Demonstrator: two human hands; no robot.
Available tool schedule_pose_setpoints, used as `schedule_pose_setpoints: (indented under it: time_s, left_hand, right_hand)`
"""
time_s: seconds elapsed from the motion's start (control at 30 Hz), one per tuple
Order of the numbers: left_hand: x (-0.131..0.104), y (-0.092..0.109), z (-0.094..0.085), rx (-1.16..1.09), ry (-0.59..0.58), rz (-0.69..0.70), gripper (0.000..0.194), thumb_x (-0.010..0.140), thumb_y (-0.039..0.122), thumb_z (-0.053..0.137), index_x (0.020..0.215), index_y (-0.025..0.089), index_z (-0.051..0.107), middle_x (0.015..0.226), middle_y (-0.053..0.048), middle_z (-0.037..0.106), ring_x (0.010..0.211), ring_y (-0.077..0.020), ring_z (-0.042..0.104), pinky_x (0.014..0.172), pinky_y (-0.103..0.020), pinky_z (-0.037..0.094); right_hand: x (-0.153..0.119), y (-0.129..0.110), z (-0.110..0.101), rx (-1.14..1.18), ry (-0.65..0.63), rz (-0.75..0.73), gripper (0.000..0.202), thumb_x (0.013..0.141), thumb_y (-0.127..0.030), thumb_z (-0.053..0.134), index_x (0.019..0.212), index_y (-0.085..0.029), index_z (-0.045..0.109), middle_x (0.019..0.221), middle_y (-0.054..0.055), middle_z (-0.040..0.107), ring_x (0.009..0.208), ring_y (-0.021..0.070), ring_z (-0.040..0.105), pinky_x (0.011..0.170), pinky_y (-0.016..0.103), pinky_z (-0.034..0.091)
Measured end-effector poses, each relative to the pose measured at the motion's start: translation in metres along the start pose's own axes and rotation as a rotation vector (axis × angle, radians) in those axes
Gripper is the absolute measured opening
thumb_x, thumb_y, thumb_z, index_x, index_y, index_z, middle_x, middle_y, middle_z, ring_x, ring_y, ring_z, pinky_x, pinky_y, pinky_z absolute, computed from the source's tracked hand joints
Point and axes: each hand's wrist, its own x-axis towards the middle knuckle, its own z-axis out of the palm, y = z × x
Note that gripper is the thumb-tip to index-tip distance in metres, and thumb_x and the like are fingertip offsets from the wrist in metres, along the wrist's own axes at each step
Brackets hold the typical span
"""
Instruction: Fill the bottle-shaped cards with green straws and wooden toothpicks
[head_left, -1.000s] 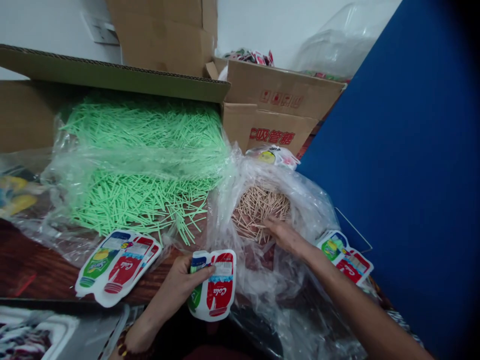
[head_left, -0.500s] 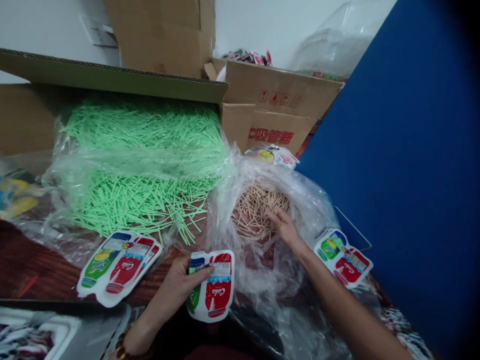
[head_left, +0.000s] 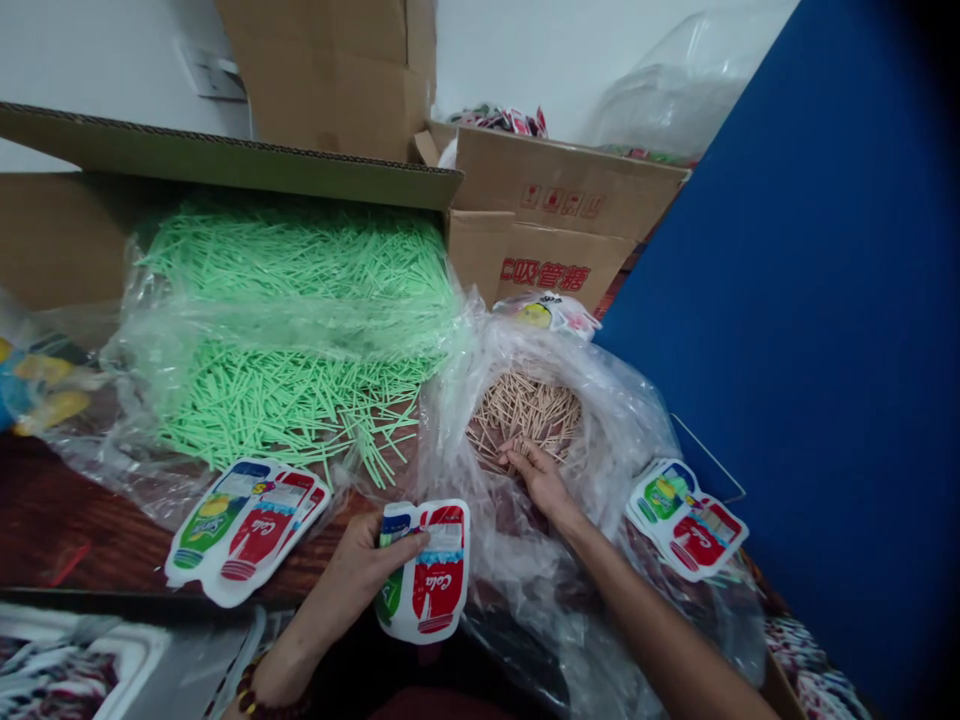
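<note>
Two hands show in my head view, and I judge the step in hand to be picking among thin sticks while a packet is held ready. The left hand (head_left: 349, 570) is closed on a printed packet (head_left: 441, 575), thumb flat across its face, near the front of the bench (head_left: 30, 510). The right hand (head_left: 541, 482) has its fingers drawn in, only slightly open, at the near edge of the brown sticks (head_left: 521, 405), which lie within clear plastic (head_left: 626, 400); I cannot tell whether it has hold of one. Green sticks (head_left: 247, 400) lie beyond the left hand, with overlapping packets (head_left: 251, 535) beside it. As I judge it, the next move calls for a light fingertip pinch, parting one stick from its tangled neighbours, with the packet kept steady.
</note>
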Motion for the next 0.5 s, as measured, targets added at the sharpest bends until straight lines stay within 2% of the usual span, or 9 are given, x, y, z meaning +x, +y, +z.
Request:
schedule_pose_setpoints:
  time_s: [0.1,0.3,0.5]
  left_hand:
    - [0.000,0.000,0.001,-0.003,-0.003,-0.007,0.026,0.073,0.036,0.075,0.082,0.013,0.068,0.077,-0.005,0.075,0.066,-0.0176,0.066,0.063,-0.024,0.052]
    - [-0.001,-0.002,0.000,0.037,0.015,0.016,0.024,0.074,0.035,0.074,0.077,0.013,0.067,0.072,-0.003,0.074,0.063,-0.0161,0.065,0.060,-0.022,0.051]
    - [-0.002,0.001,0.001,0.000,-0.004,0.004,0.024,0.073,0.035,0.075,0.079,0.013,0.069,0.075,-0.005,0.075,0.063,-0.0167,0.066,0.061,-0.023,0.052]
  right_hand:
    - [0.005,-0.003,-0.001,0.063,0.029,0.022,0.020,0.080,-0.041,0.063,0.081,-0.021,0.064,0.079,0.000,0.066,0.079,0.0159,0.059,0.082,0.029,0.044]
    - [0.015,-0.018,-0.005,0.244,0.094,0.098,0.033,0.076,-0.052,0.063,0.090,-0.022,0.059,0.070,0.001,0.066,0.062,0.0179,0.062,0.060,0.030,0.050]
    - [0.011,-0.024,-0.003,0.207,0.060,0.079,0.035,0.078,-0.054,0.059,0.090,-0.021,0.056,0.067,0.002,0.065,0.058,0.0174,0.061,0.059,0.030,0.049]
